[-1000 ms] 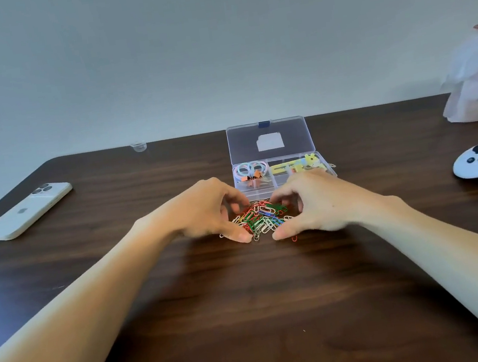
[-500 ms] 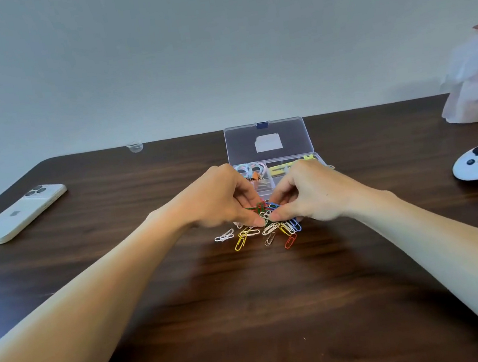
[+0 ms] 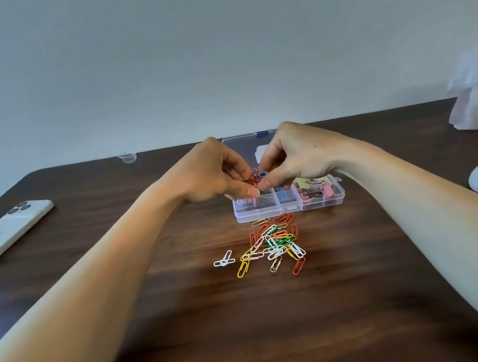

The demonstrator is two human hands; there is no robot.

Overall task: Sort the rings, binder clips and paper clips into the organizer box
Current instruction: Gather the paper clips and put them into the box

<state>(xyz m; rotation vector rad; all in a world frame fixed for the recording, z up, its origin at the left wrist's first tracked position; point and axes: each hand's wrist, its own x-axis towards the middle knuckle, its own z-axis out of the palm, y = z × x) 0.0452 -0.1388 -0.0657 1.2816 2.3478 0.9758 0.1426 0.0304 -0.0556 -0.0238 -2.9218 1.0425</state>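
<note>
Coloured paper clips (image 3: 254, 177) sit pinched between your left hand (image 3: 209, 172) and right hand (image 3: 302, 156). Release unevenly over the organizer box (image 3: 289, 208); some may spill.

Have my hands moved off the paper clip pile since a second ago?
Yes. The left hand and right hand rose from the pile and now hold clips over the organizer box.

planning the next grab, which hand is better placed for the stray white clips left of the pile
Probably the left hand: the white clips lie on its side of the pile, while the right hand would have to cross over it. Both hands pinch a bunch of clips above the box.
</note>
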